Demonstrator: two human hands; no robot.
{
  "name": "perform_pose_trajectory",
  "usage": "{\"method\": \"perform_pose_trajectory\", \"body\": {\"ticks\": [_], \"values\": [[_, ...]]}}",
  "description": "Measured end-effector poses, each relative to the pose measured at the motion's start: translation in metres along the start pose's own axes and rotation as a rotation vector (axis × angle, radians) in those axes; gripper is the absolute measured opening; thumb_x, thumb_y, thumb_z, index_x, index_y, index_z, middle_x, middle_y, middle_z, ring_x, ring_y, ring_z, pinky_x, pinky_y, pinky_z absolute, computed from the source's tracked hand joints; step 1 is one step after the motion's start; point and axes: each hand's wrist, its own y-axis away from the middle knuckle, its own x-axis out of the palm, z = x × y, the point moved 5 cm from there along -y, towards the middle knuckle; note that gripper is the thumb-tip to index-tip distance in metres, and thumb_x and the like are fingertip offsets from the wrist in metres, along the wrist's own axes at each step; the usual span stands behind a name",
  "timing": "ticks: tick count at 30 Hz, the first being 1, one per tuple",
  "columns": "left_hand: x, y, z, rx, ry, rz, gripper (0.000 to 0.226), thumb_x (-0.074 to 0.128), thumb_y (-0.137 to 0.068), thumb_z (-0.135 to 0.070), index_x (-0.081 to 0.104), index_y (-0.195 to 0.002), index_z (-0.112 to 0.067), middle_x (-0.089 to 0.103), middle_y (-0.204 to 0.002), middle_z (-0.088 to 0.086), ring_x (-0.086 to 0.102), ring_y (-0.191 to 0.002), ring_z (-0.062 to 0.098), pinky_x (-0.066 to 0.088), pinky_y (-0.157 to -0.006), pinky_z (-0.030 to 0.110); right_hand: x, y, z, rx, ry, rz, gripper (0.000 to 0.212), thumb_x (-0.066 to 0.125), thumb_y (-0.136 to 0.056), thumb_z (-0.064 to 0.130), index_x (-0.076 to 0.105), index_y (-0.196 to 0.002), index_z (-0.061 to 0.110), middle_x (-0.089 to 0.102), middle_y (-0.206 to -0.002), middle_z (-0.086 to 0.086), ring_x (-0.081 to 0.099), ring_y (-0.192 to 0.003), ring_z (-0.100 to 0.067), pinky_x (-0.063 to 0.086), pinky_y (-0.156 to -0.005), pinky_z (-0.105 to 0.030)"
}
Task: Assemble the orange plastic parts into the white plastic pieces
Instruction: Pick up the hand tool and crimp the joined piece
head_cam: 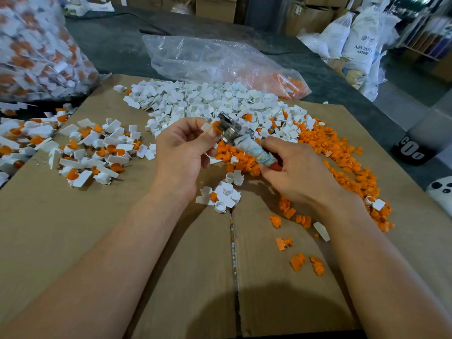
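1. Pinching a white plastic piece [206, 127] with an orange plastic part [216, 125] seated in it, the left hand [183, 152] holds the pair between thumb and fingertips, raised above the cardboard sheet [171, 265].
2. The right hand [300, 172] has its fingers curled round the cloth-wrapped handle [252, 152] of a tool. The tool's metal head [230, 130] rests against the orange plastic part in the left hand.
3. A pile of white pieces [208, 99] covers the far part of the cardboard sheet, just behind both hands.
4. A heap of loose orange parts [330, 148] runs along the right side, from under the tool to past the right wrist.
5. Assembled pieces [93, 148], white with orange fitted in, lie scattered on the left of the sheet.
6. A small cluster of white pieces [222, 194] sits between the two wrists, and stray orange parts [298, 263] lie beside the right forearm.
7. On the dark bench [122, 45] beyond the sheet lies a clear plastic bag [220, 59] with orange parts in its right end. A fuller bag of assembled pieces [31, 45] stands at far left.
8. White sacks [359, 37] stand at far right.
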Motion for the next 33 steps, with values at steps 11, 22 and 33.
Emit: {"method": "perform_pose_trajectory", "body": {"ticks": [11, 22, 33], "values": [[-0.002, 0.000, 0.002, -0.020, 0.007, -0.052, 0.022, 0.056, -0.083, 0.008, 0.054, -0.071, -0.011, 0.055, -0.045, -0.010, 0.048, -0.040, 0.005, 0.041, -0.038, 0.018, 0.008, -0.004, 0.001, 0.013, -0.041, -0.008, 0.015, 0.056, -0.079, 0.009, 0.049, -0.081, 0.022, 0.050, -0.064, 0.001, 0.046, -0.058, -0.016, 0.033, -0.049, -0.030], [-0.004, -0.001, 0.002, -0.036, 0.017, -0.058, 0.022, 0.059, -0.082, 0.006, 0.056, -0.069, -0.012, 0.054, -0.045, -0.010, 0.046, -0.038, 0.006, 0.039, -0.037, 0.016, 0.009, -0.004, 0.001, 0.000, 0.019, -0.044, 0.009, 0.059, -0.077, 0.011, 0.055, -0.084, 0.015, 0.055, -0.065, -0.007, 0.049, -0.060, -0.023, 0.035, -0.052, -0.031], [-0.004, 0.001, 0.002, -0.117, 0.053, -0.062, 0.016, 0.064, -0.081, -0.003, 0.058, -0.070, -0.013, 0.065, -0.058, -0.004, 0.059, -0.047, 0.009, 0.043, -0.040, 0.017, -0.007, -0.007, -0.021, 0.050, 0.139, -0.227, 0.049, 0.069, -0.075, 0.025, 0.055, -0.121, 0.017, 0.060, -0.112, -0.003, 0.053, -0.104, -0.019, 0.035, -0.080, -0.025]]}}
